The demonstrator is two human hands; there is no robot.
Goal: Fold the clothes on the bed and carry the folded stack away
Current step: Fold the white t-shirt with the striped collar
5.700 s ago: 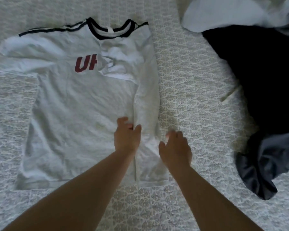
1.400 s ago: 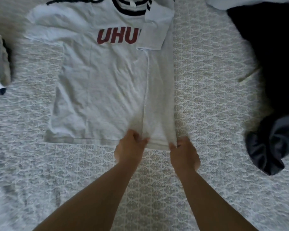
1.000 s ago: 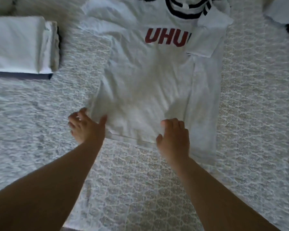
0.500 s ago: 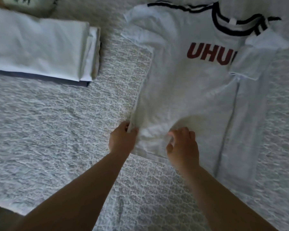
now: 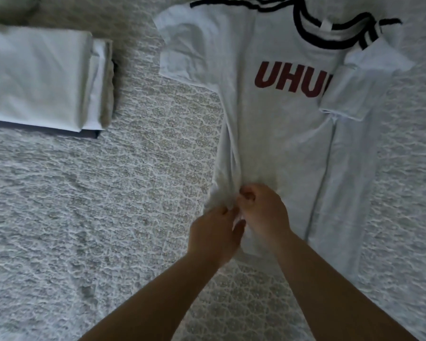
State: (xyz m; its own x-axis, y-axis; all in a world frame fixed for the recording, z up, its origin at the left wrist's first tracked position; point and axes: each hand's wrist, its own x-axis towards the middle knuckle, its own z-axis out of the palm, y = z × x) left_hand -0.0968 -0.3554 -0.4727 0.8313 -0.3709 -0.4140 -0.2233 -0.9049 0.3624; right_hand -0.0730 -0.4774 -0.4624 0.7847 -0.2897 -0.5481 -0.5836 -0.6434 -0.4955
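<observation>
- One white T-shirt (image 5: 276,124) lies face up on the bed (image 5: 84,217), dark stripes at collar and shoulder, red letters "UHU" across the chest; its collar runs off the far edge of the view.
- One folded stack (image 5: 40,80) sits on the bedspread toward the far left: pale pieces on top, a dark layer showing along its near edge. I can't count the layers for sure.
- Two bare hands, both down at the shirt's near left corner.
- The shirt's right side is already turned in: a long straight fold runs down the body, and the right sleeve (image 5: 359,87) lies folded over the chest, covering the end of the lettering.
- The left sleeve (image 5: 182,45) lies spread flat, pointing toward the stack.
- A wide strip of bare patterned bedspread lies between the shirt's left edge and the stack, and more bare spread in the near left.
- The left hand (image 5: 214,235) pinches the bunched hem corner, fingers curled on the cloth.
- The right hand (image 5: 263,210) sits just beside it, touching it, fingers curled on the same gathered fabric, which is drawn up into creases along the left side seam.
</observation>
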